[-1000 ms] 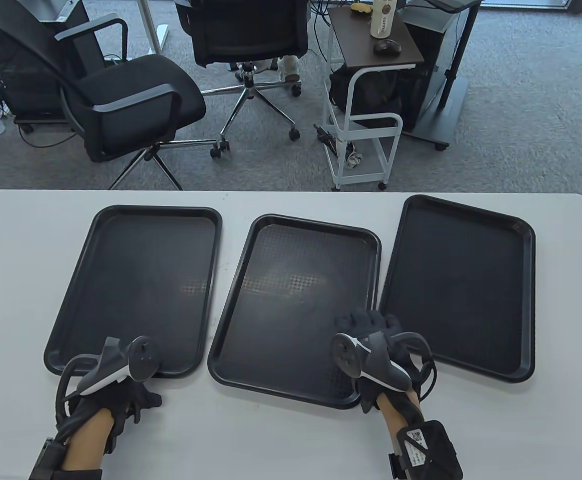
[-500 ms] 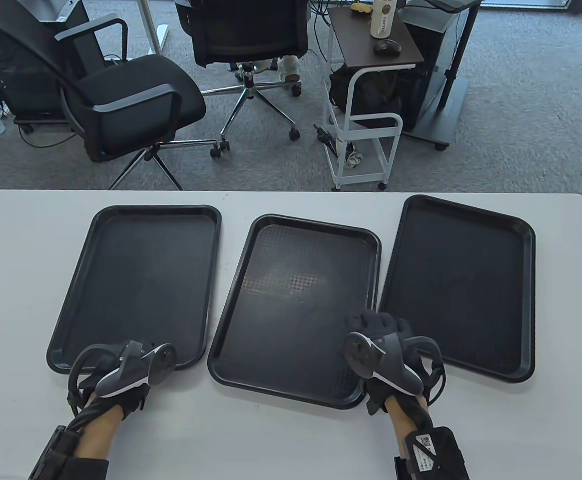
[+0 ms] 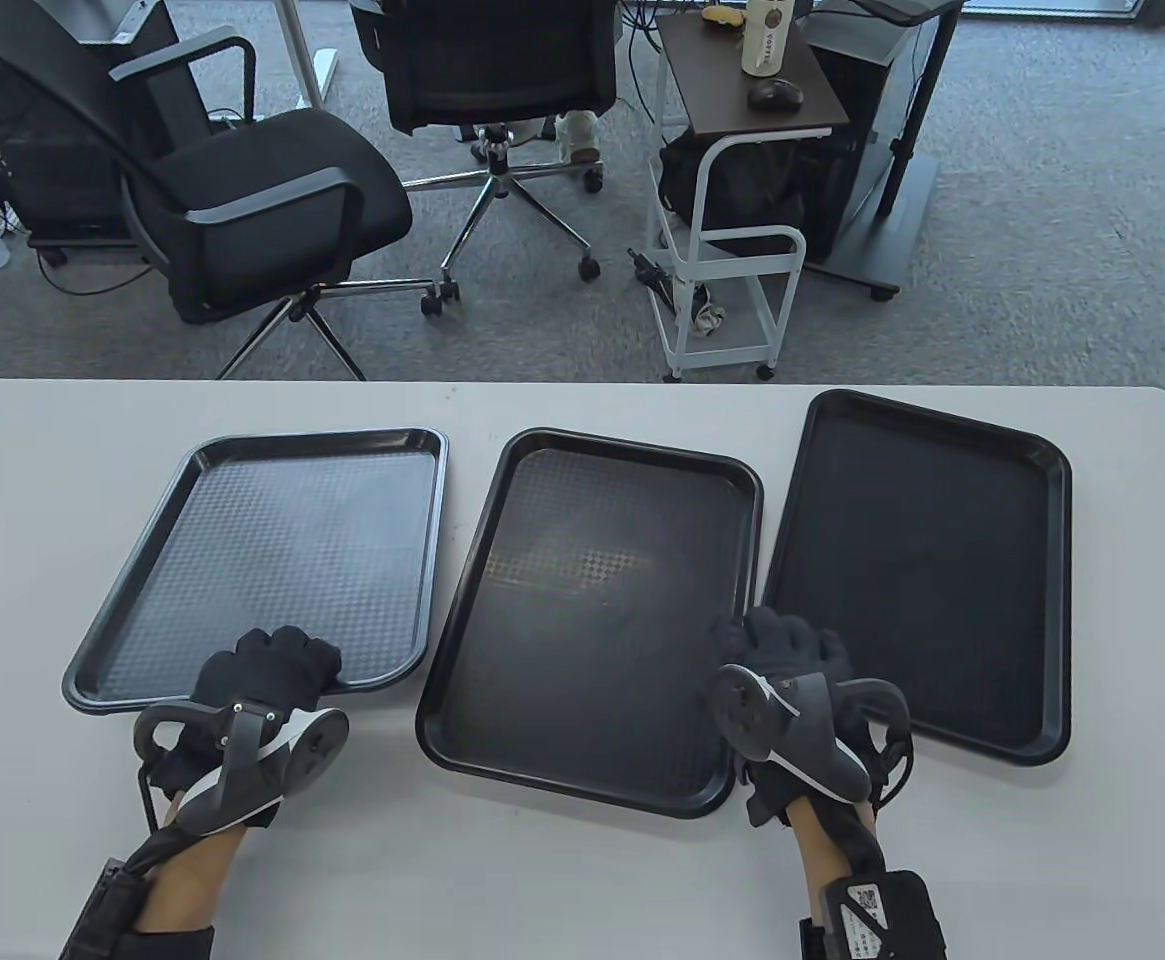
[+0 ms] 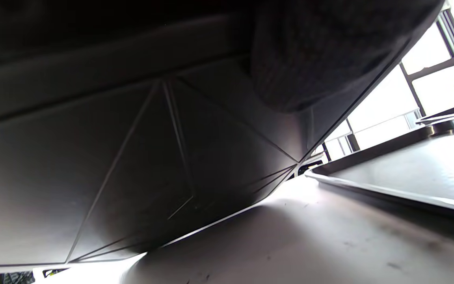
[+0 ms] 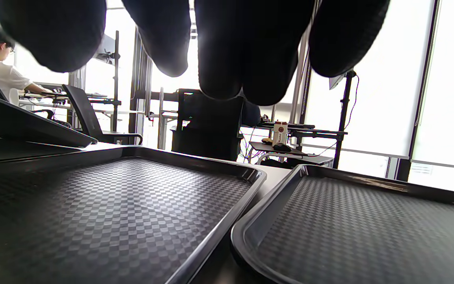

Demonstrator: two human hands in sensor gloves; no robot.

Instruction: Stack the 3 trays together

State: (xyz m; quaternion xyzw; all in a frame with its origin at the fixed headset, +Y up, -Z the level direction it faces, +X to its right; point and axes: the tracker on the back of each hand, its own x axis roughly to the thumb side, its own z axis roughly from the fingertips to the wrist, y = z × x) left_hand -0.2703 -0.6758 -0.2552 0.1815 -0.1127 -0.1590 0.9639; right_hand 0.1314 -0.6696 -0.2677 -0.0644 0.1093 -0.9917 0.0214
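Left hand [image 3: 267,665] grips the left tray [image 3: 272,560], near edge raised, at lower left; right hand [image 3: 792,655], fingers loosely spread, hovers between middle tray [image 3: 592,600] and right tray [image 3: 927,560].

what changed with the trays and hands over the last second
The left hand moved forward, took hold of the left tray at its near edge and tilted that edge up off the table. The right hand drifted slightly right over the gap between the middle tray and right tray, which stayed put.
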